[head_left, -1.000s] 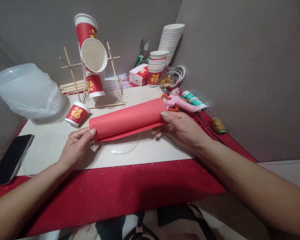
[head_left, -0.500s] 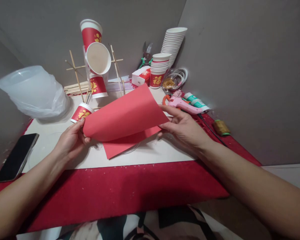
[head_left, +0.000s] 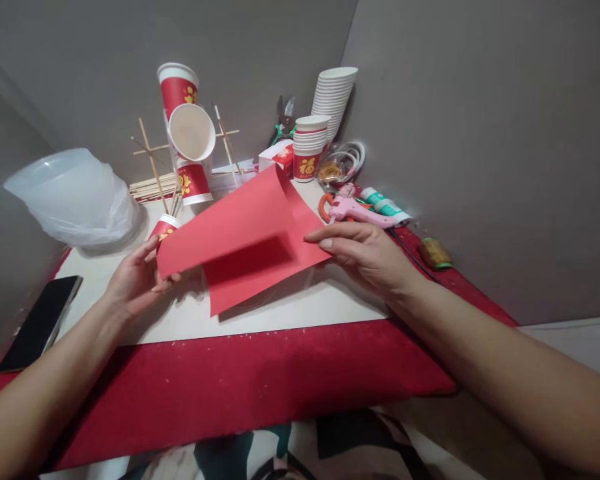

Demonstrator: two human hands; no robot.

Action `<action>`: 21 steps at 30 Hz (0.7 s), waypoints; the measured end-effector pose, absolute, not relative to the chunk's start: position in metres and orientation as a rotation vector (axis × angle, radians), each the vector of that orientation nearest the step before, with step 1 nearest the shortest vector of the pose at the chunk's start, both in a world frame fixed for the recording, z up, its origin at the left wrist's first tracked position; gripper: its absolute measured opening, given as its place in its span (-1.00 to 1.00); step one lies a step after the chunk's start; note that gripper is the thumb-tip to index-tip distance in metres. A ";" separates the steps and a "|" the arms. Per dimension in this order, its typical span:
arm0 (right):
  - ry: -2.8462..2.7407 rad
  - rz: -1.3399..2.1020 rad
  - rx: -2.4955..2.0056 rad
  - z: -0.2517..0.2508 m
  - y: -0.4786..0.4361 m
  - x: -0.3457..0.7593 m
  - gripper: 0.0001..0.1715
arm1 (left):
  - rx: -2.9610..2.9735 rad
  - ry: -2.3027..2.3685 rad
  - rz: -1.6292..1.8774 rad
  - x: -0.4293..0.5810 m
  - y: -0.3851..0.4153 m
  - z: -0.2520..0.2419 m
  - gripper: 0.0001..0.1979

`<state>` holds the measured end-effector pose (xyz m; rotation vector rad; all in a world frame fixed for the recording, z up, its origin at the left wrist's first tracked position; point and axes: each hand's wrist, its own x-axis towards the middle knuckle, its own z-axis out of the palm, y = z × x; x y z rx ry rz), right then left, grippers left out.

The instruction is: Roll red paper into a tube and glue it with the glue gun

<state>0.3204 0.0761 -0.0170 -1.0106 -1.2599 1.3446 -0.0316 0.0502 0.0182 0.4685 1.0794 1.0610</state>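
A sheet of red paper (head_left: 230, 233), loosely bent over on itself, is held above the white board (head_left: 305, 313). My left hand (head_left: 140, 273) grips its left edge, thumb on top and fingers underneath. At the right side, my right hand (head_left: 365, 257) pinches the paper's edge between thumb and fingers. Behind the paper's left end stands a red and white paper cup (head_left: 166, 225) with thin sticks in it, partly hidden. Farther back, several joined cups (head_left: 193, 132) form a tower beside crossed wooden sticks (head_left: 150, 147).
Stacked paper cups (head_left: 307, 160) and green-handled pruning shears (head_left: 284, 123) stand at the back. A pink glue gun (head_left: 357, 210) and a gold thread spool (head_left: 435, 253) lie at right. At left are a plastic bag (head_left: 80, 207) and a phone (head_left: 40, 323).
The paper's fold has opened wider, showing more of the lower layer. My right hand has shifted slightly left and down, its fingers now on that layer's edge. The view has moved a little.
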 end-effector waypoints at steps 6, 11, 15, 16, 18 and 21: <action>-1.272 1.384 -0.993 -0.009 0.075 0.323 -0.88 | 0.628 1.054 1.043 -0.026 0.045 0.021 -0.69; -1.310 1.520 -0.942 -0.006 0.074 0.325 -0.89 | 0.803 1.010 0.943 -0.021 0.039 0.013 -0.81; -1.268 1.681 -0.869 -0.003 0.072 0.329 -0.84 | 1.004 0.966 0.819 -0.016 0.029 0.012 -0.74; -1.273 1.720 -0.834 -0.002 0.071 0.330 -0.81 | 1.032 0.969 0.792 -0.014 0.027 0.012 -0.73; -1.301 1.775 -0.769 0.001 0.070 0.331 -0.71 | 1.053 0.976 0.746 -0.010 0.022 0.012 -0.71; -1.354 1.833 -0.705 0.006 0.068 0.332 -0.53 | 1.124 1.011 0.797 -0.003 0.014 0.015 -0.69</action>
